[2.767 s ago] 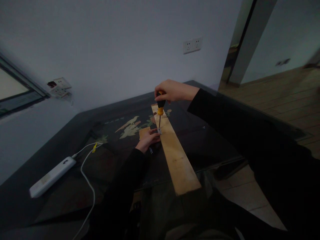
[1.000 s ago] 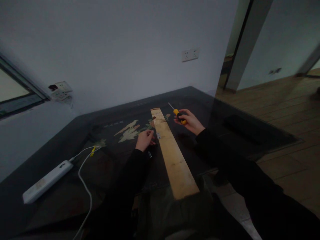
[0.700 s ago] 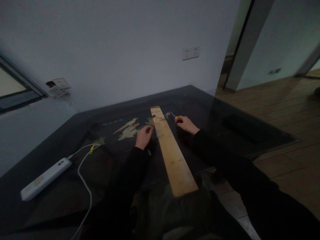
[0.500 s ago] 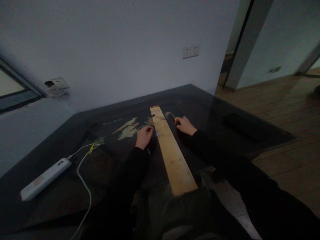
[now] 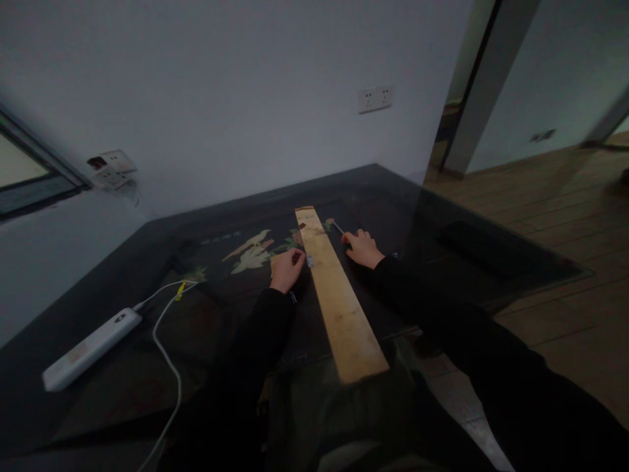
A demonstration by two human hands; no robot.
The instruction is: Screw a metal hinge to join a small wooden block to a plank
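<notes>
A long pale wooden plank (image 5: 337, 296) lies on a dark glass-topped table (image 5: 122, 367), its near end past the table's front edge. A small metal bracket (image 5: 310, 261) sits at the plank's left edge. My left hand (image 5: 286, 270) rests curled on the table beside that bracket, its fingertips pinched near it. My right hand (image 5: 362, 248) lies on the table to the right of the plank, closed over a screwdriver (image 5: 339, 229) whose metal shaft points away from me. A small dark part (image 5: 293, 297) lies by my left wrist.
A white power strip (image 5: 91, 349) with a white cable (image 5: 167, 341) lies at the left of the table. Wall sockets (image 5: 375, 99) are on the wall behind. A wooden floor (image 5: 555, 196) and a doorway are to the right.
My right hand lifted the screwdriver off the bracket, swung it to the right of the plank and lowered it onto the table. My left hand stayed beside the bracket.
</notes>
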